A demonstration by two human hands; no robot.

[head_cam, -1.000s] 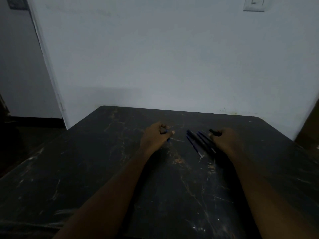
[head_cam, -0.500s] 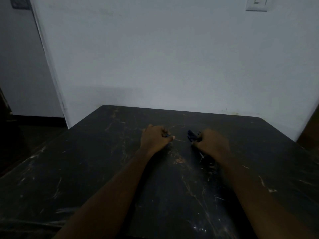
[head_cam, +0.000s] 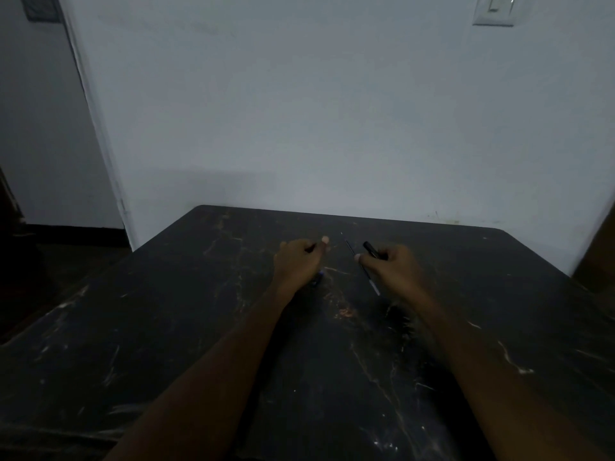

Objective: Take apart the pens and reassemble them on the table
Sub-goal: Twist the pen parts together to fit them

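Note:
My left hand (head_cam: 298,262) is curled into a fist on the dark table (head_cam: 199,327). A small dark pen part peeks out between its fingers, and a blue piece (head_cam: 316,280) shows just under its heel. My right hand (head_cam: 396,266) is closed around a black pen barrel (head_cam: 370,249) that sticks out up and to the left. A thin pen refill (head_cam: 364,269) runs diagonally past that hand's fingertips, its pale end low by the palm. I cannot tell whether it is pinched or lying on the table. Any other pens are hidden under my right hand.
The table is scratched, and its far edge (head_cam: 349,216) meets a pale wall. A light switch (head_cam: 496,10) is high on the right. A doorway and dark floor lie to the left, past the table's left edge.
My right hand came left over the loose pens, then drew back holding a black barrel. The thin refill now shows between my hands. My left hand stays fisted, thumb raised.

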